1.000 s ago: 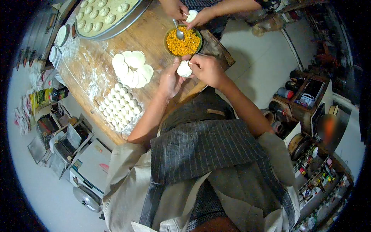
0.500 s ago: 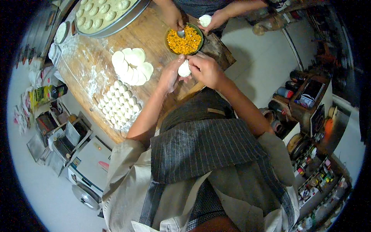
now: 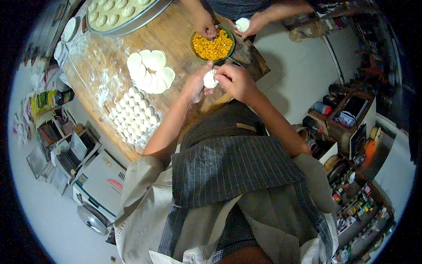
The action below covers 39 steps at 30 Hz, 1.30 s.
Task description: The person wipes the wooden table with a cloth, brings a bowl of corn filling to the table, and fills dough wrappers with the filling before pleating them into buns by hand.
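A white dough bun (image 3: 210, 79) with gathered pleats rests in my left hand (image 3: 196, 84), whose fingers curl round it from the left and below. The fingers of my right hand (image 3: 235, 81) pinch the bun's edge from the right. Just beyond my hands stands a bowl (image 3: 192, 47) of crumbly orange-yellow filling (image 3: 214, 47). Flat round dough wrappers (image 3: 150, 72) lie overlapping on the floured wooden table (image 3: 99, 57) to the left. Nearer me on that side are several small dough pieces (image 3: 134, 115) in a cluster.
Across the table, a co-worker's hand (image 3: 205, 25) reaches into the bowl, while their other hand (image 3: 255, 25) holds another dough piece (image 3: 242, 25). A large round tray (image 3: 132, 27) of formed buns sits at the far left. Cluttered shelves (image 3: 358, 202) stand to the right.
My right fingers have shifted slightly along the bun, whose top now looks more gathered. The co-worker's hand has moved down over the filling, hiding the spoon. The view has tilted slightly.
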Motion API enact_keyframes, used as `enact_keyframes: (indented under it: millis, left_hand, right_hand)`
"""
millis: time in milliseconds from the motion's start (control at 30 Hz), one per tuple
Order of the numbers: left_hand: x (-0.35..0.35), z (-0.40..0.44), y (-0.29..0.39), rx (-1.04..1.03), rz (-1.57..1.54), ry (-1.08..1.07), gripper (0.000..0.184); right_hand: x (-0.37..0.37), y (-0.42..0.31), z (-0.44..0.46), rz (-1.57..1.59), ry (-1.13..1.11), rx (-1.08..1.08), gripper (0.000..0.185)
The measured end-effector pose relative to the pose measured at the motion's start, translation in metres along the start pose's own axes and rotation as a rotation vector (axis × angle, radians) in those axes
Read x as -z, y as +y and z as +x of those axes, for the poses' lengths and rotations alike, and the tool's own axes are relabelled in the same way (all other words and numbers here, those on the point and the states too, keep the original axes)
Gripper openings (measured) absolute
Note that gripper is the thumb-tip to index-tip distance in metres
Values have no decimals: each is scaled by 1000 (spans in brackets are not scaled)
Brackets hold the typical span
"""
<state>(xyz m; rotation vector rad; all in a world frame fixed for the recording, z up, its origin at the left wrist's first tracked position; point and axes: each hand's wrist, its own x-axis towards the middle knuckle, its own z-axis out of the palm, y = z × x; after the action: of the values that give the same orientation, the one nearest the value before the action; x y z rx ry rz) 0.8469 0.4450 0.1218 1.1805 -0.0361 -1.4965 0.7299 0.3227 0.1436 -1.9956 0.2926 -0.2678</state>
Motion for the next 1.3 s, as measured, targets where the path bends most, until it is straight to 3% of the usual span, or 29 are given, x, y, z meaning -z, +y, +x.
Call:
enact_keyframes:
  millis: [67,167,267,400,800,900,967,1000,1300]
  left_hand:
    - [1,4,-5,24,-73,59,39]
    - [3,5,-8,20,-136,104,38]
    - [2,4,-11,-13,-112,119,38]
    - [-3,1,-8,63,-117,240,38]
    - [28,21,-51,111,-267,195,37]
    - [38,21,-57,139,-289,173,40]
    - [43,20,-57,148,-295,178,42]
    - [49,21,-60,157,-305,149,43]
    - [51,18,-54,170,-331,152,46]
  right_hand:
    - [-5,-5,-1,262,31,-159,19]
    - [1,-11,4,12,-23,-7,22]
    - [-5,4,5,-25,3,88,21]
    - [-8,3,8,-40,-43,3,18]
    - [-32,26,13,-93,-51,14,19]
    - [-28,43,21,74,-92,-45,17]
    - [-18,63,29,-155,20,-13,18]
    - [-17,80,30,-354,37,-143,13]
    - [-20,94,49,-547,95,-141,11]
